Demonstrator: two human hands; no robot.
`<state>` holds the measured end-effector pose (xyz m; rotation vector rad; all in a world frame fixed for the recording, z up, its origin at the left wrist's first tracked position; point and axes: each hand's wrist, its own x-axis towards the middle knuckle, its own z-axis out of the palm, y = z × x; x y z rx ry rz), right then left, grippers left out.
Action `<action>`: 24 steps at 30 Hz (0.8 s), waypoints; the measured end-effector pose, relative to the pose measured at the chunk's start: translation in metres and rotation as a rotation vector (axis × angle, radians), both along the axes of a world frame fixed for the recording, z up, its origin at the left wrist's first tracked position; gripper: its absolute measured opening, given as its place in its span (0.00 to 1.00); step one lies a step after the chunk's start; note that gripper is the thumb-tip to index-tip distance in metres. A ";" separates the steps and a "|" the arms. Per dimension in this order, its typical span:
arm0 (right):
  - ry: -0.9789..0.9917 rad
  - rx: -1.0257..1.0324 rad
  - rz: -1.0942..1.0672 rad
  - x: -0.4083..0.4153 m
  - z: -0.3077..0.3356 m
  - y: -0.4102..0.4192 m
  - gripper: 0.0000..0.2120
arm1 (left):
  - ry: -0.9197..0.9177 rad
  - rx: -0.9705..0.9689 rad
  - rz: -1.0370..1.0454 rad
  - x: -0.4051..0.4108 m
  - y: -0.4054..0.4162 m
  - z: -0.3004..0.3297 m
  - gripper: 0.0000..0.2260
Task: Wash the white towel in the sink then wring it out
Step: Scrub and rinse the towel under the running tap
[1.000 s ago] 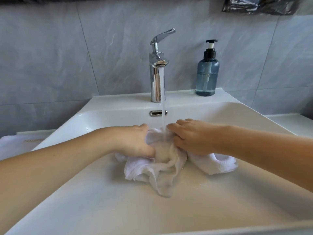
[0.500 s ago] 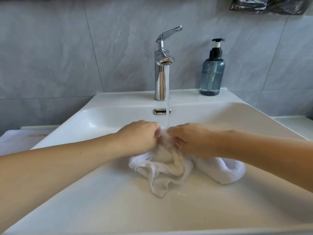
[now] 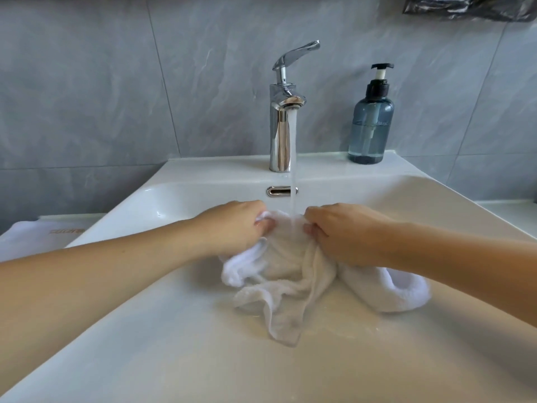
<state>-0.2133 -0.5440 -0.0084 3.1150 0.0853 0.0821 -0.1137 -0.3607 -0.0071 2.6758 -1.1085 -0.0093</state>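
1. Gripping the white towel (image 3: 293,269) from opposite sides, your two hands bunch it directly beneath the running water (image 3: 293,158), so the stream lands on the fold held between them.
2. Your left hand (image 3: 232,225) is curled closed, fingers tucked round a gather of cloth at the towel's left edge; a white fold shows at the fingertips.
3. Your right hand (image 3: 345,231) is likewise curled, knuckles up, pinching cloth just right of the stream. Neither hand is spread flat.
4. The towel lies in the sink (image 3: 145,330), its middle wet and greyish, one tail trailing toward you across the basin floor, a drier white roll lying under your right forearm.
5. The tap (image 3: 280,126) stands behind the hands with its lever raised; this placement suggests rinsing or rubbing is in hand, with wringing not yet begun.
6. A soap dispenser (image 3: 370,123) stands on the rim to the right of the tap, well apart from both hands.
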 end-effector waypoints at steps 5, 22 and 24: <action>-0.058 -0.257 -0.135 0.001 0.000 -0.012 0.14 | -0.092 0.201 -0.162 -0.017 0.005 0.008 0.24; 0.036 -0.358 0.150 -0.006 -0.010 -0.006 0.28 | 0.110 -0.161 -0.028 0.010 -0.016 0.001 0.03; 0.006 -0.258 0.060 0.001 -0.010 -0.005 0.20 | 0.106 -0.064 -0.131 0.005 -0.025 -0.004 0.08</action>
